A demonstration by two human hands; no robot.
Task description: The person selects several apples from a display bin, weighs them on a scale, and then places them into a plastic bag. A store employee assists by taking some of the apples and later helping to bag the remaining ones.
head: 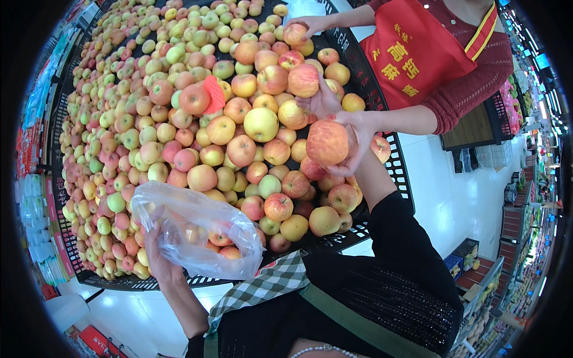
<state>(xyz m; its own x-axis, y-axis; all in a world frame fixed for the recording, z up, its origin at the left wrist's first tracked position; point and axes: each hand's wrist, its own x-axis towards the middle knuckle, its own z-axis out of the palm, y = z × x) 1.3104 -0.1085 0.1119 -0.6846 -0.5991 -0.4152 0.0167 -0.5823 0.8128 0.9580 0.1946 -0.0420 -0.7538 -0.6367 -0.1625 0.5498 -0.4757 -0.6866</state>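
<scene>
My left hand (160, 248) grips the side of a clear plastic bag (201, 255), its fingers partly seen through the film. The bag's mouth gapes, and a few red-yellow apples (220, 237) show inside. My right hand (323, 99) reaches over the apple pile with a red-striped apple (303, 80) at its fingers and thumb. A co-worker's hand (356, 134) crosses in front of my right wrist and holds a large red apple (327, 142). The co-worker's other hand (309, 26) is on another apple (295, 35) at the display's far edge.
Loose apples (134, 112) fill a wide display with a black slotted plastic rim (398, 165). A red foam net (215, 95) lies against one apple. The co-worker in a red apron (416, 53) stands at the right. Shelves (515, 219) line the aisle beyond the pale tiled floor (429, 192).
</scene>
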